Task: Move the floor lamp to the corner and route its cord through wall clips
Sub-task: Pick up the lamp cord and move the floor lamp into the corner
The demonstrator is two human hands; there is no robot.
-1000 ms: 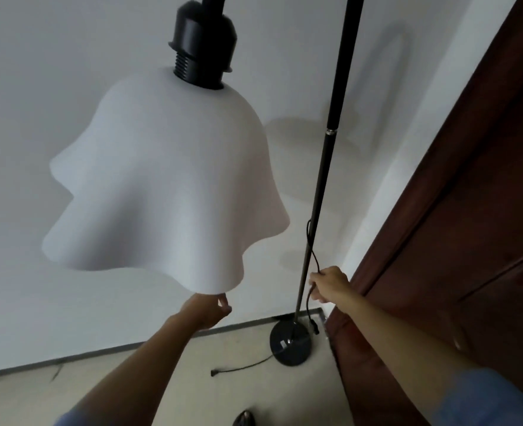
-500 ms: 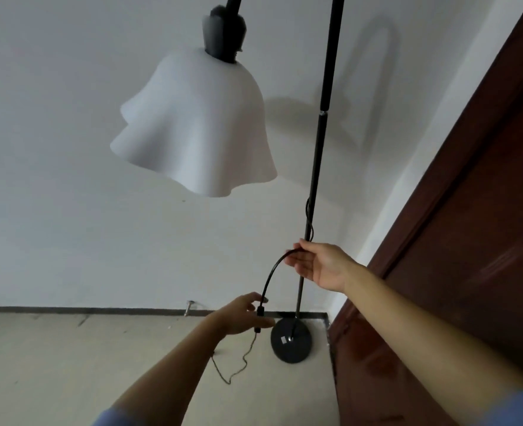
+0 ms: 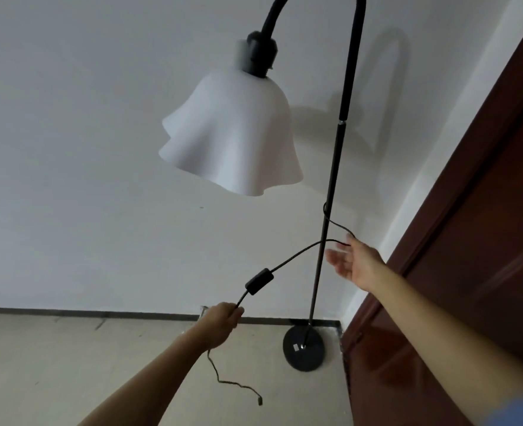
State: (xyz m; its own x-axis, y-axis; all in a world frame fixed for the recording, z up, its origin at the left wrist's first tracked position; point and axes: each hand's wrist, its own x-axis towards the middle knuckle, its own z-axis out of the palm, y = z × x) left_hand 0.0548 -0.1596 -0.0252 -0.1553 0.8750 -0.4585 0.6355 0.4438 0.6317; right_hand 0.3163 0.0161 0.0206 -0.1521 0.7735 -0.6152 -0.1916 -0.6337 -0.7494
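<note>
The floor lamp stands in the corner, its round black base on the floor by the door and its thin black pole rising to a curved neck. A white wavy shade hangs left of the pole. The black cord leaves the pole, loops right, then runs down-left through an inline switch. My left hand is closed on the cord just below the switch; the rest of the cord trails to the floor with its plug end. My right hand is spread open beside the pole, its fingertips near the cord's loop.
A dark brown wooden door fills the right side, next to the lamp base. The white wall runs behind, with a dark skirting strip along the pale floor. A small fitting on the wall sits near the skirting.
My right hand has let go of the cord and opened. My left hand has pulled the cord out to the left, so the switch now hangs in the air between the hands. The view has tilted up.
</note>
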